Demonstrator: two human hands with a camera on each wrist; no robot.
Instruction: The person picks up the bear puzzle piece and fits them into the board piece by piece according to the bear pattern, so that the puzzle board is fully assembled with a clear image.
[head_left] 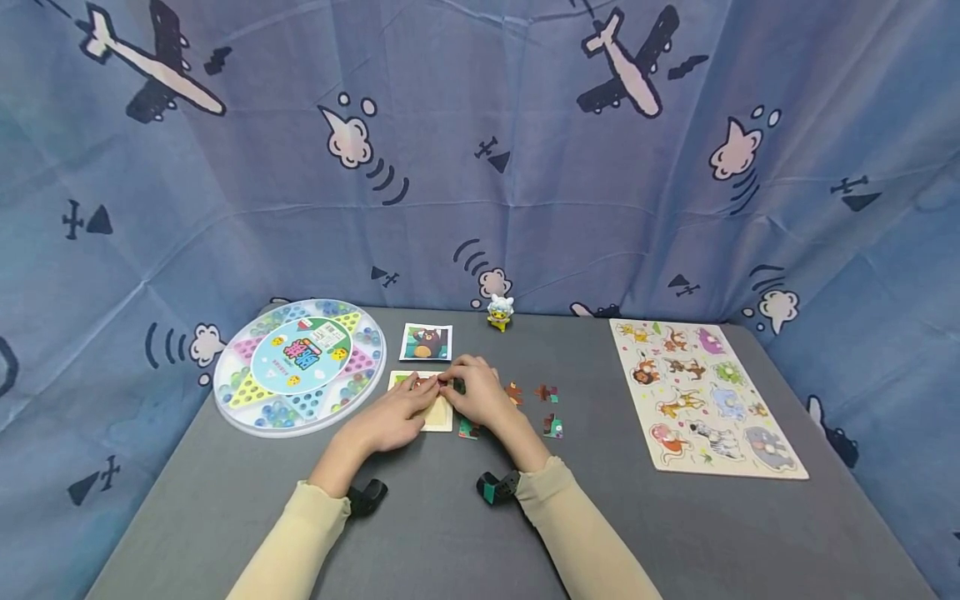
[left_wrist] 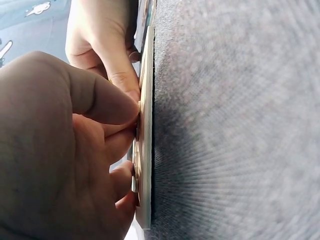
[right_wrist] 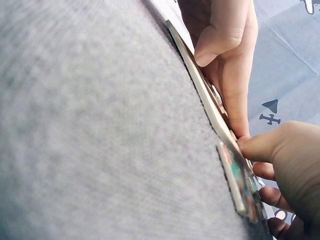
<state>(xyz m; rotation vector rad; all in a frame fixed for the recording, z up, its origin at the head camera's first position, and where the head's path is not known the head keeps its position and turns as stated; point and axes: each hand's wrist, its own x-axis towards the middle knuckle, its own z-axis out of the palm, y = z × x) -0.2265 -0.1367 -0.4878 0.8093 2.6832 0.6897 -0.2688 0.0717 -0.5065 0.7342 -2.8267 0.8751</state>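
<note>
A small wooden puzzle tray (head_left: 442, 419) lies flat on the grey table with some pieces in its upper part. Across its left side reaches my left hand (head_left: 390, 417), fingertips pressing down on the pieces. My right hand (head_left: 480, 396) comes over the tray's upper right corner, its thumb (right_wrist: 252, 146) touching the surface there, close against a left fingertip. The fingers cover most of the pieces in the tray. Just right of the tray, partly under my right hand, is a loose puzzle piece (head_left: 468, 429).
More loose pieces (head_left: 553, 426) lie to the right. Behind the tray is a bear picture card (head_left: 426, 332), with a small figurine (head_left: 499, 312) farther back. A round marble game board (head_left: 300, 358) is at left, an animal puzzle board (head_left: 637, 375) at right.
</note>
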